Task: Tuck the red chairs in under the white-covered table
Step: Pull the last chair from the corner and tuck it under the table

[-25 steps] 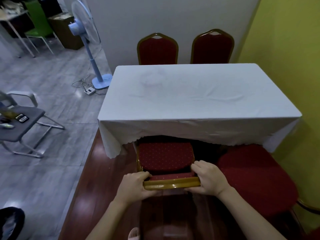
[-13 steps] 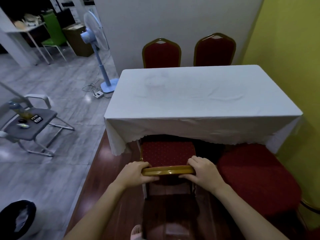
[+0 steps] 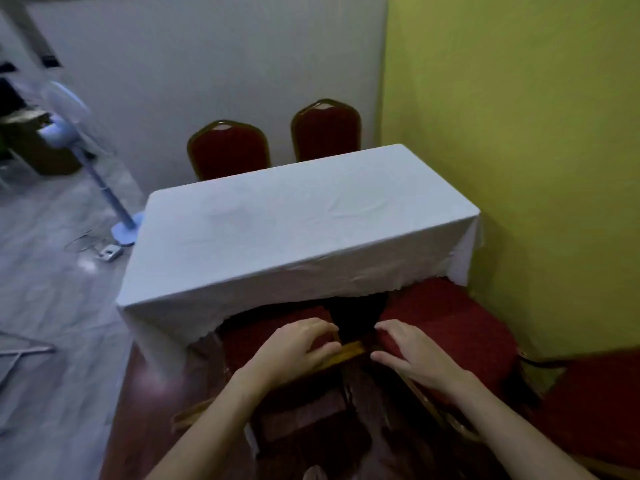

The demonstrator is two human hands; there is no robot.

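My hands meet dotted red chairs with gold frames, a white tablecloth and a yellow wall.

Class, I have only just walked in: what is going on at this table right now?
A person is tucking red chairs under the white-covered table. The left hand rests on the gold top rail of the near left chair, whose seat is mostly under the cloth. The right hand lies open on the near right chair, which sticks out further. Two more red chairs stand at the far side.
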